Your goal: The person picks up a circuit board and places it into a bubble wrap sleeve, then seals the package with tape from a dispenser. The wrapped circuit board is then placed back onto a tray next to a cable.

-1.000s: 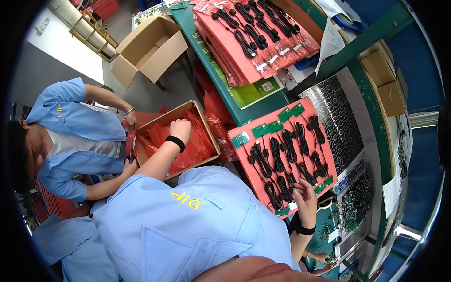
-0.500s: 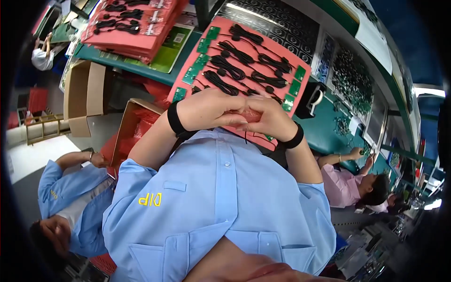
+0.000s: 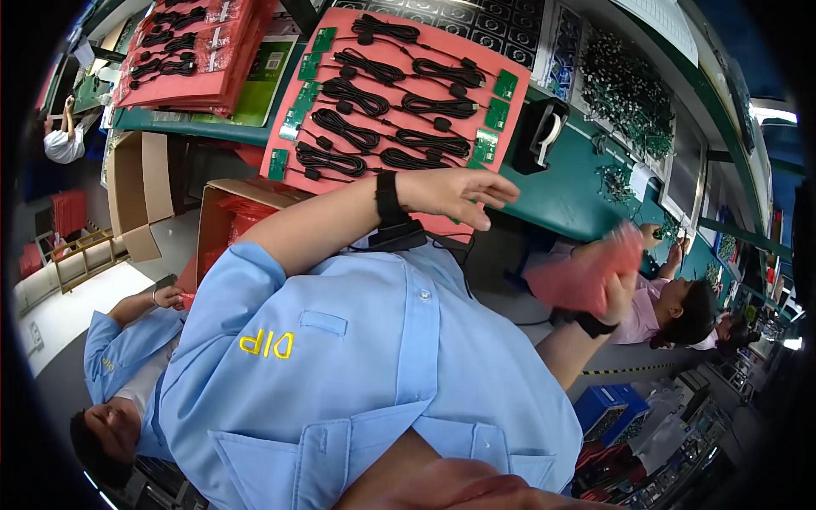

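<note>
The upper middle of the view is filled by a green tabletop (image 3: 586,191), on which a large red sheet (image 3: 399,93) is laid, bearing rows of coiled black cables (image 3: 374,98) with small green circuit boards (image 3: 297,123) along its left and right edges. To the left, a second stack of red sheets (image 3: 183,64) with cables is seen on the tabletop, and open cardboard boxes (image 3: 140,200) are stood below it on the floor. A black tape dispenser (image 3: 540,132) is placed just right of the large sheet.

A crumpled red bag (image 3: 582,276) is held off to the right, away from the tabletop's edge, gripped at its right end by the fingers of the right hand (image 3: 620,285), which are closed on it. The left hand (image 3: 446,194), with a black wrist strap (image 3: 388,200) worn behind it, is held over the near edge of the large red sheet; its fingers are spread and nothing is held in them.
</note>
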Demonstrator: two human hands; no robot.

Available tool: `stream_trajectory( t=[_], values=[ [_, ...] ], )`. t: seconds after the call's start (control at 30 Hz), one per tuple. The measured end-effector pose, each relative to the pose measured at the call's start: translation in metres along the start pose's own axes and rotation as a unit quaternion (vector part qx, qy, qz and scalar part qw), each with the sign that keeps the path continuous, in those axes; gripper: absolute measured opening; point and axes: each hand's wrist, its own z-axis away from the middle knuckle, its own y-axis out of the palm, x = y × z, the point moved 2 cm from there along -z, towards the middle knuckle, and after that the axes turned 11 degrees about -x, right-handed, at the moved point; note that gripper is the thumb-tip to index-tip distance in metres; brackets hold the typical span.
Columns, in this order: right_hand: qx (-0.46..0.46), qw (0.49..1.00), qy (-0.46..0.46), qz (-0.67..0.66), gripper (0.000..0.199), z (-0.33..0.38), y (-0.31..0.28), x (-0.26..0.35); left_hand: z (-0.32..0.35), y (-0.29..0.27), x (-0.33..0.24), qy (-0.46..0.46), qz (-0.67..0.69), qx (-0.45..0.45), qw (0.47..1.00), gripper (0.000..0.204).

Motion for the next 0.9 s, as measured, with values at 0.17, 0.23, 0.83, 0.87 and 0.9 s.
stream_trajectory(
  t=[0.17, 0.23, 0.83, 0.87, 0.9],
  values=[
    [0.206, 0.966, -0.048, 0.149, 0.028, -0.004, 0.015, 0.046, -0.046, 0.035, -0.019, 0.062, -0.024, 0.101, 0.993, 0.095],
    [-0.026, 0.953, 0.014, 0.301, 0.023, -0.031, 0.049, 0.017, -0.056, 0.037, -0.009, 0.063, 0.013, 0.088, 0.994, 0.089],
    [-0.030, 0.675, -0.188, 0.713, 0.055, -0.338, 0.030, -0.195, -0.052, -0.110, 0.047, -0.035, 0.249, -0.372, 0.894, 0.020],
    [0.002, 0.728, -0.144, 0.670, 0.053, -0.347, 0.023, -0.194, -0.057, -0.113, 0.045, -0.038, 0.250, -0.341, 0.906, 0.020],
    [0.031, 0.776, -0.097, 0.622, 0.051, -0.353, 0.020, -0.190, -0.066, -0.117, 0.040, -0.042, 0.251, -0.339, 0.906, 0.020]
  ],
)
